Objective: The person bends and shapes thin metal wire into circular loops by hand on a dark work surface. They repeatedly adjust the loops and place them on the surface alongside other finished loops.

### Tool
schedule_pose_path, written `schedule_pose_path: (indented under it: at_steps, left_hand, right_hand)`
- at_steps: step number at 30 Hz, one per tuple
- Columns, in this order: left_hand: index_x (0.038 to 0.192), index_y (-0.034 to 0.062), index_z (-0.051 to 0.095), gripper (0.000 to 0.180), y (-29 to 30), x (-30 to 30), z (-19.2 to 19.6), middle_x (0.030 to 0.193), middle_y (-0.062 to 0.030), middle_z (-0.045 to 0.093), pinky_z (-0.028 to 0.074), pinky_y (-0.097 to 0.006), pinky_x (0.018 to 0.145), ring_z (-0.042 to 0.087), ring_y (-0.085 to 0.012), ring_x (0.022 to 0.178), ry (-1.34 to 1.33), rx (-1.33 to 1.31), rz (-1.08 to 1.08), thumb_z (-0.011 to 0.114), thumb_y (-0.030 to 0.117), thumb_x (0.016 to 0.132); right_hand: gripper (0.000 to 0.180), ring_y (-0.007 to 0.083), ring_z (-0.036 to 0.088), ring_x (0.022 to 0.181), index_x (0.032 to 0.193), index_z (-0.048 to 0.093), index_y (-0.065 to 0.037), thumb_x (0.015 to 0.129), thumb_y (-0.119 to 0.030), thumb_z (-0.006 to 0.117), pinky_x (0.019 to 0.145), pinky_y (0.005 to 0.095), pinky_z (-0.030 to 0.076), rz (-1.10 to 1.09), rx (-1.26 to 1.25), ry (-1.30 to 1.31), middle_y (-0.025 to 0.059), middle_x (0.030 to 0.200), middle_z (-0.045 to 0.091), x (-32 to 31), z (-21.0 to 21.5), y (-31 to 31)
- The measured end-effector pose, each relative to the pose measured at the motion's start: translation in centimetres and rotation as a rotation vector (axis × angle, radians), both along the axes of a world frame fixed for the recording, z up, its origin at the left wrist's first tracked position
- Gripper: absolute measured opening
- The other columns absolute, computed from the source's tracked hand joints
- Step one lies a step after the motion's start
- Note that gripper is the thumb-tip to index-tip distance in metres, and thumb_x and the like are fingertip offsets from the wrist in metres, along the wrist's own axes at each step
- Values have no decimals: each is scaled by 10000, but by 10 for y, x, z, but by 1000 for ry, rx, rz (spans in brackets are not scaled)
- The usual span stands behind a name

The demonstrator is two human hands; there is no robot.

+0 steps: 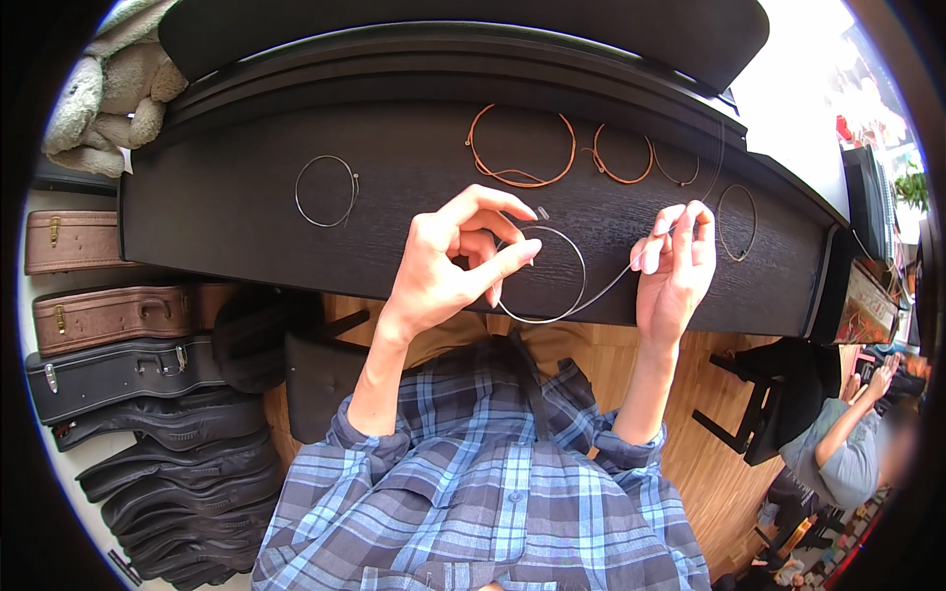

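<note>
My left hand (455, 258) pinches a thin silver wire string (574, 286) that curls into a loop just to its right, over the front edge of a closed dark piano lid (236, 212). My right hand (676, 264) holds the string's straight end between thumb and fingers. On the lid lie a coiled silver string (326, 191) at the left, two coiled copper-coloured strings (521, 148) (623, 155) at the back, and two thin dark coils (737, 223) (678, 165) at the right.
Several instrument cases (118, 366) are stacked on the floor at the left. A plush toy (110, 84) sits at the piano's top left. A black stool (320, 379) stands below the lid. Another person (847, 448) sits at the lower right on the wooden floor.
</note>
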State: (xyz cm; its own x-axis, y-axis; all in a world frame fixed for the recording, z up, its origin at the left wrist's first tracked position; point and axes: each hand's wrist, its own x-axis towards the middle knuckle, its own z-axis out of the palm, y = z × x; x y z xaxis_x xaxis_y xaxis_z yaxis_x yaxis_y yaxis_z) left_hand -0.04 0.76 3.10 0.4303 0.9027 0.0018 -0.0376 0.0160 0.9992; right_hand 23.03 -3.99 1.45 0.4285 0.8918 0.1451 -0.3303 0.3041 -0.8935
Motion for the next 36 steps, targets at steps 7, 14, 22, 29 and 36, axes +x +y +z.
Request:
schedule_pose_path:
  at_steps: [7,14,22,29,36]
  left_hand:
    - [1388,-6,324,646,4,-4,-3,1017,-213,708,601,-279,595,731,-211,705,-203,9,-39,703,-62,868]
    - [1401,0,259,643,4,-3,-4,1093,-216,694,603,-276,652,736,-217,774,-285,-7,-16,662,-71,906]
    - [1141,-49,549,228,5,2,-6,1022,-175,701,590,-260,581,730,-183,757,-84,-90,35,659,38,962]
    - [1190,-35,451,307,5,9,-7,1049,-205,704,625,-294,600,737,-217,758,-145,-28,164,643,86,983]
    - [1264,3,346,323,8,2,-10,1025,-242,706,631,-325,644,744,-266,773,-271,-20,132,550,110,1037]
  right_hand:
    - [115,71,534,581,1104,463,-69,1098,-181,439,550,250,478,-4,17,10,52,914,558,2,-1,-1]
    - [121,98,587,621,1128,454,-64,1095,-179,444,595,272,516,-1,17,-6,65,920,566,2,-2,-2]
    - [127,161,636,620,1171,430,-54,1088,-149,445,602,299,566,51,29,-61,109,904,607,2,-6,0]
    - [111,104,562,548,1171,426,-65,1091,-143,429,574,266,527,119,19,-141,80,857,567,-2,-3,-1]
    - [104,106,551,525,1172,431,-64,1088,-126,434,549,263,517,121,11,-246,84,842,572,-5,-4,-2]
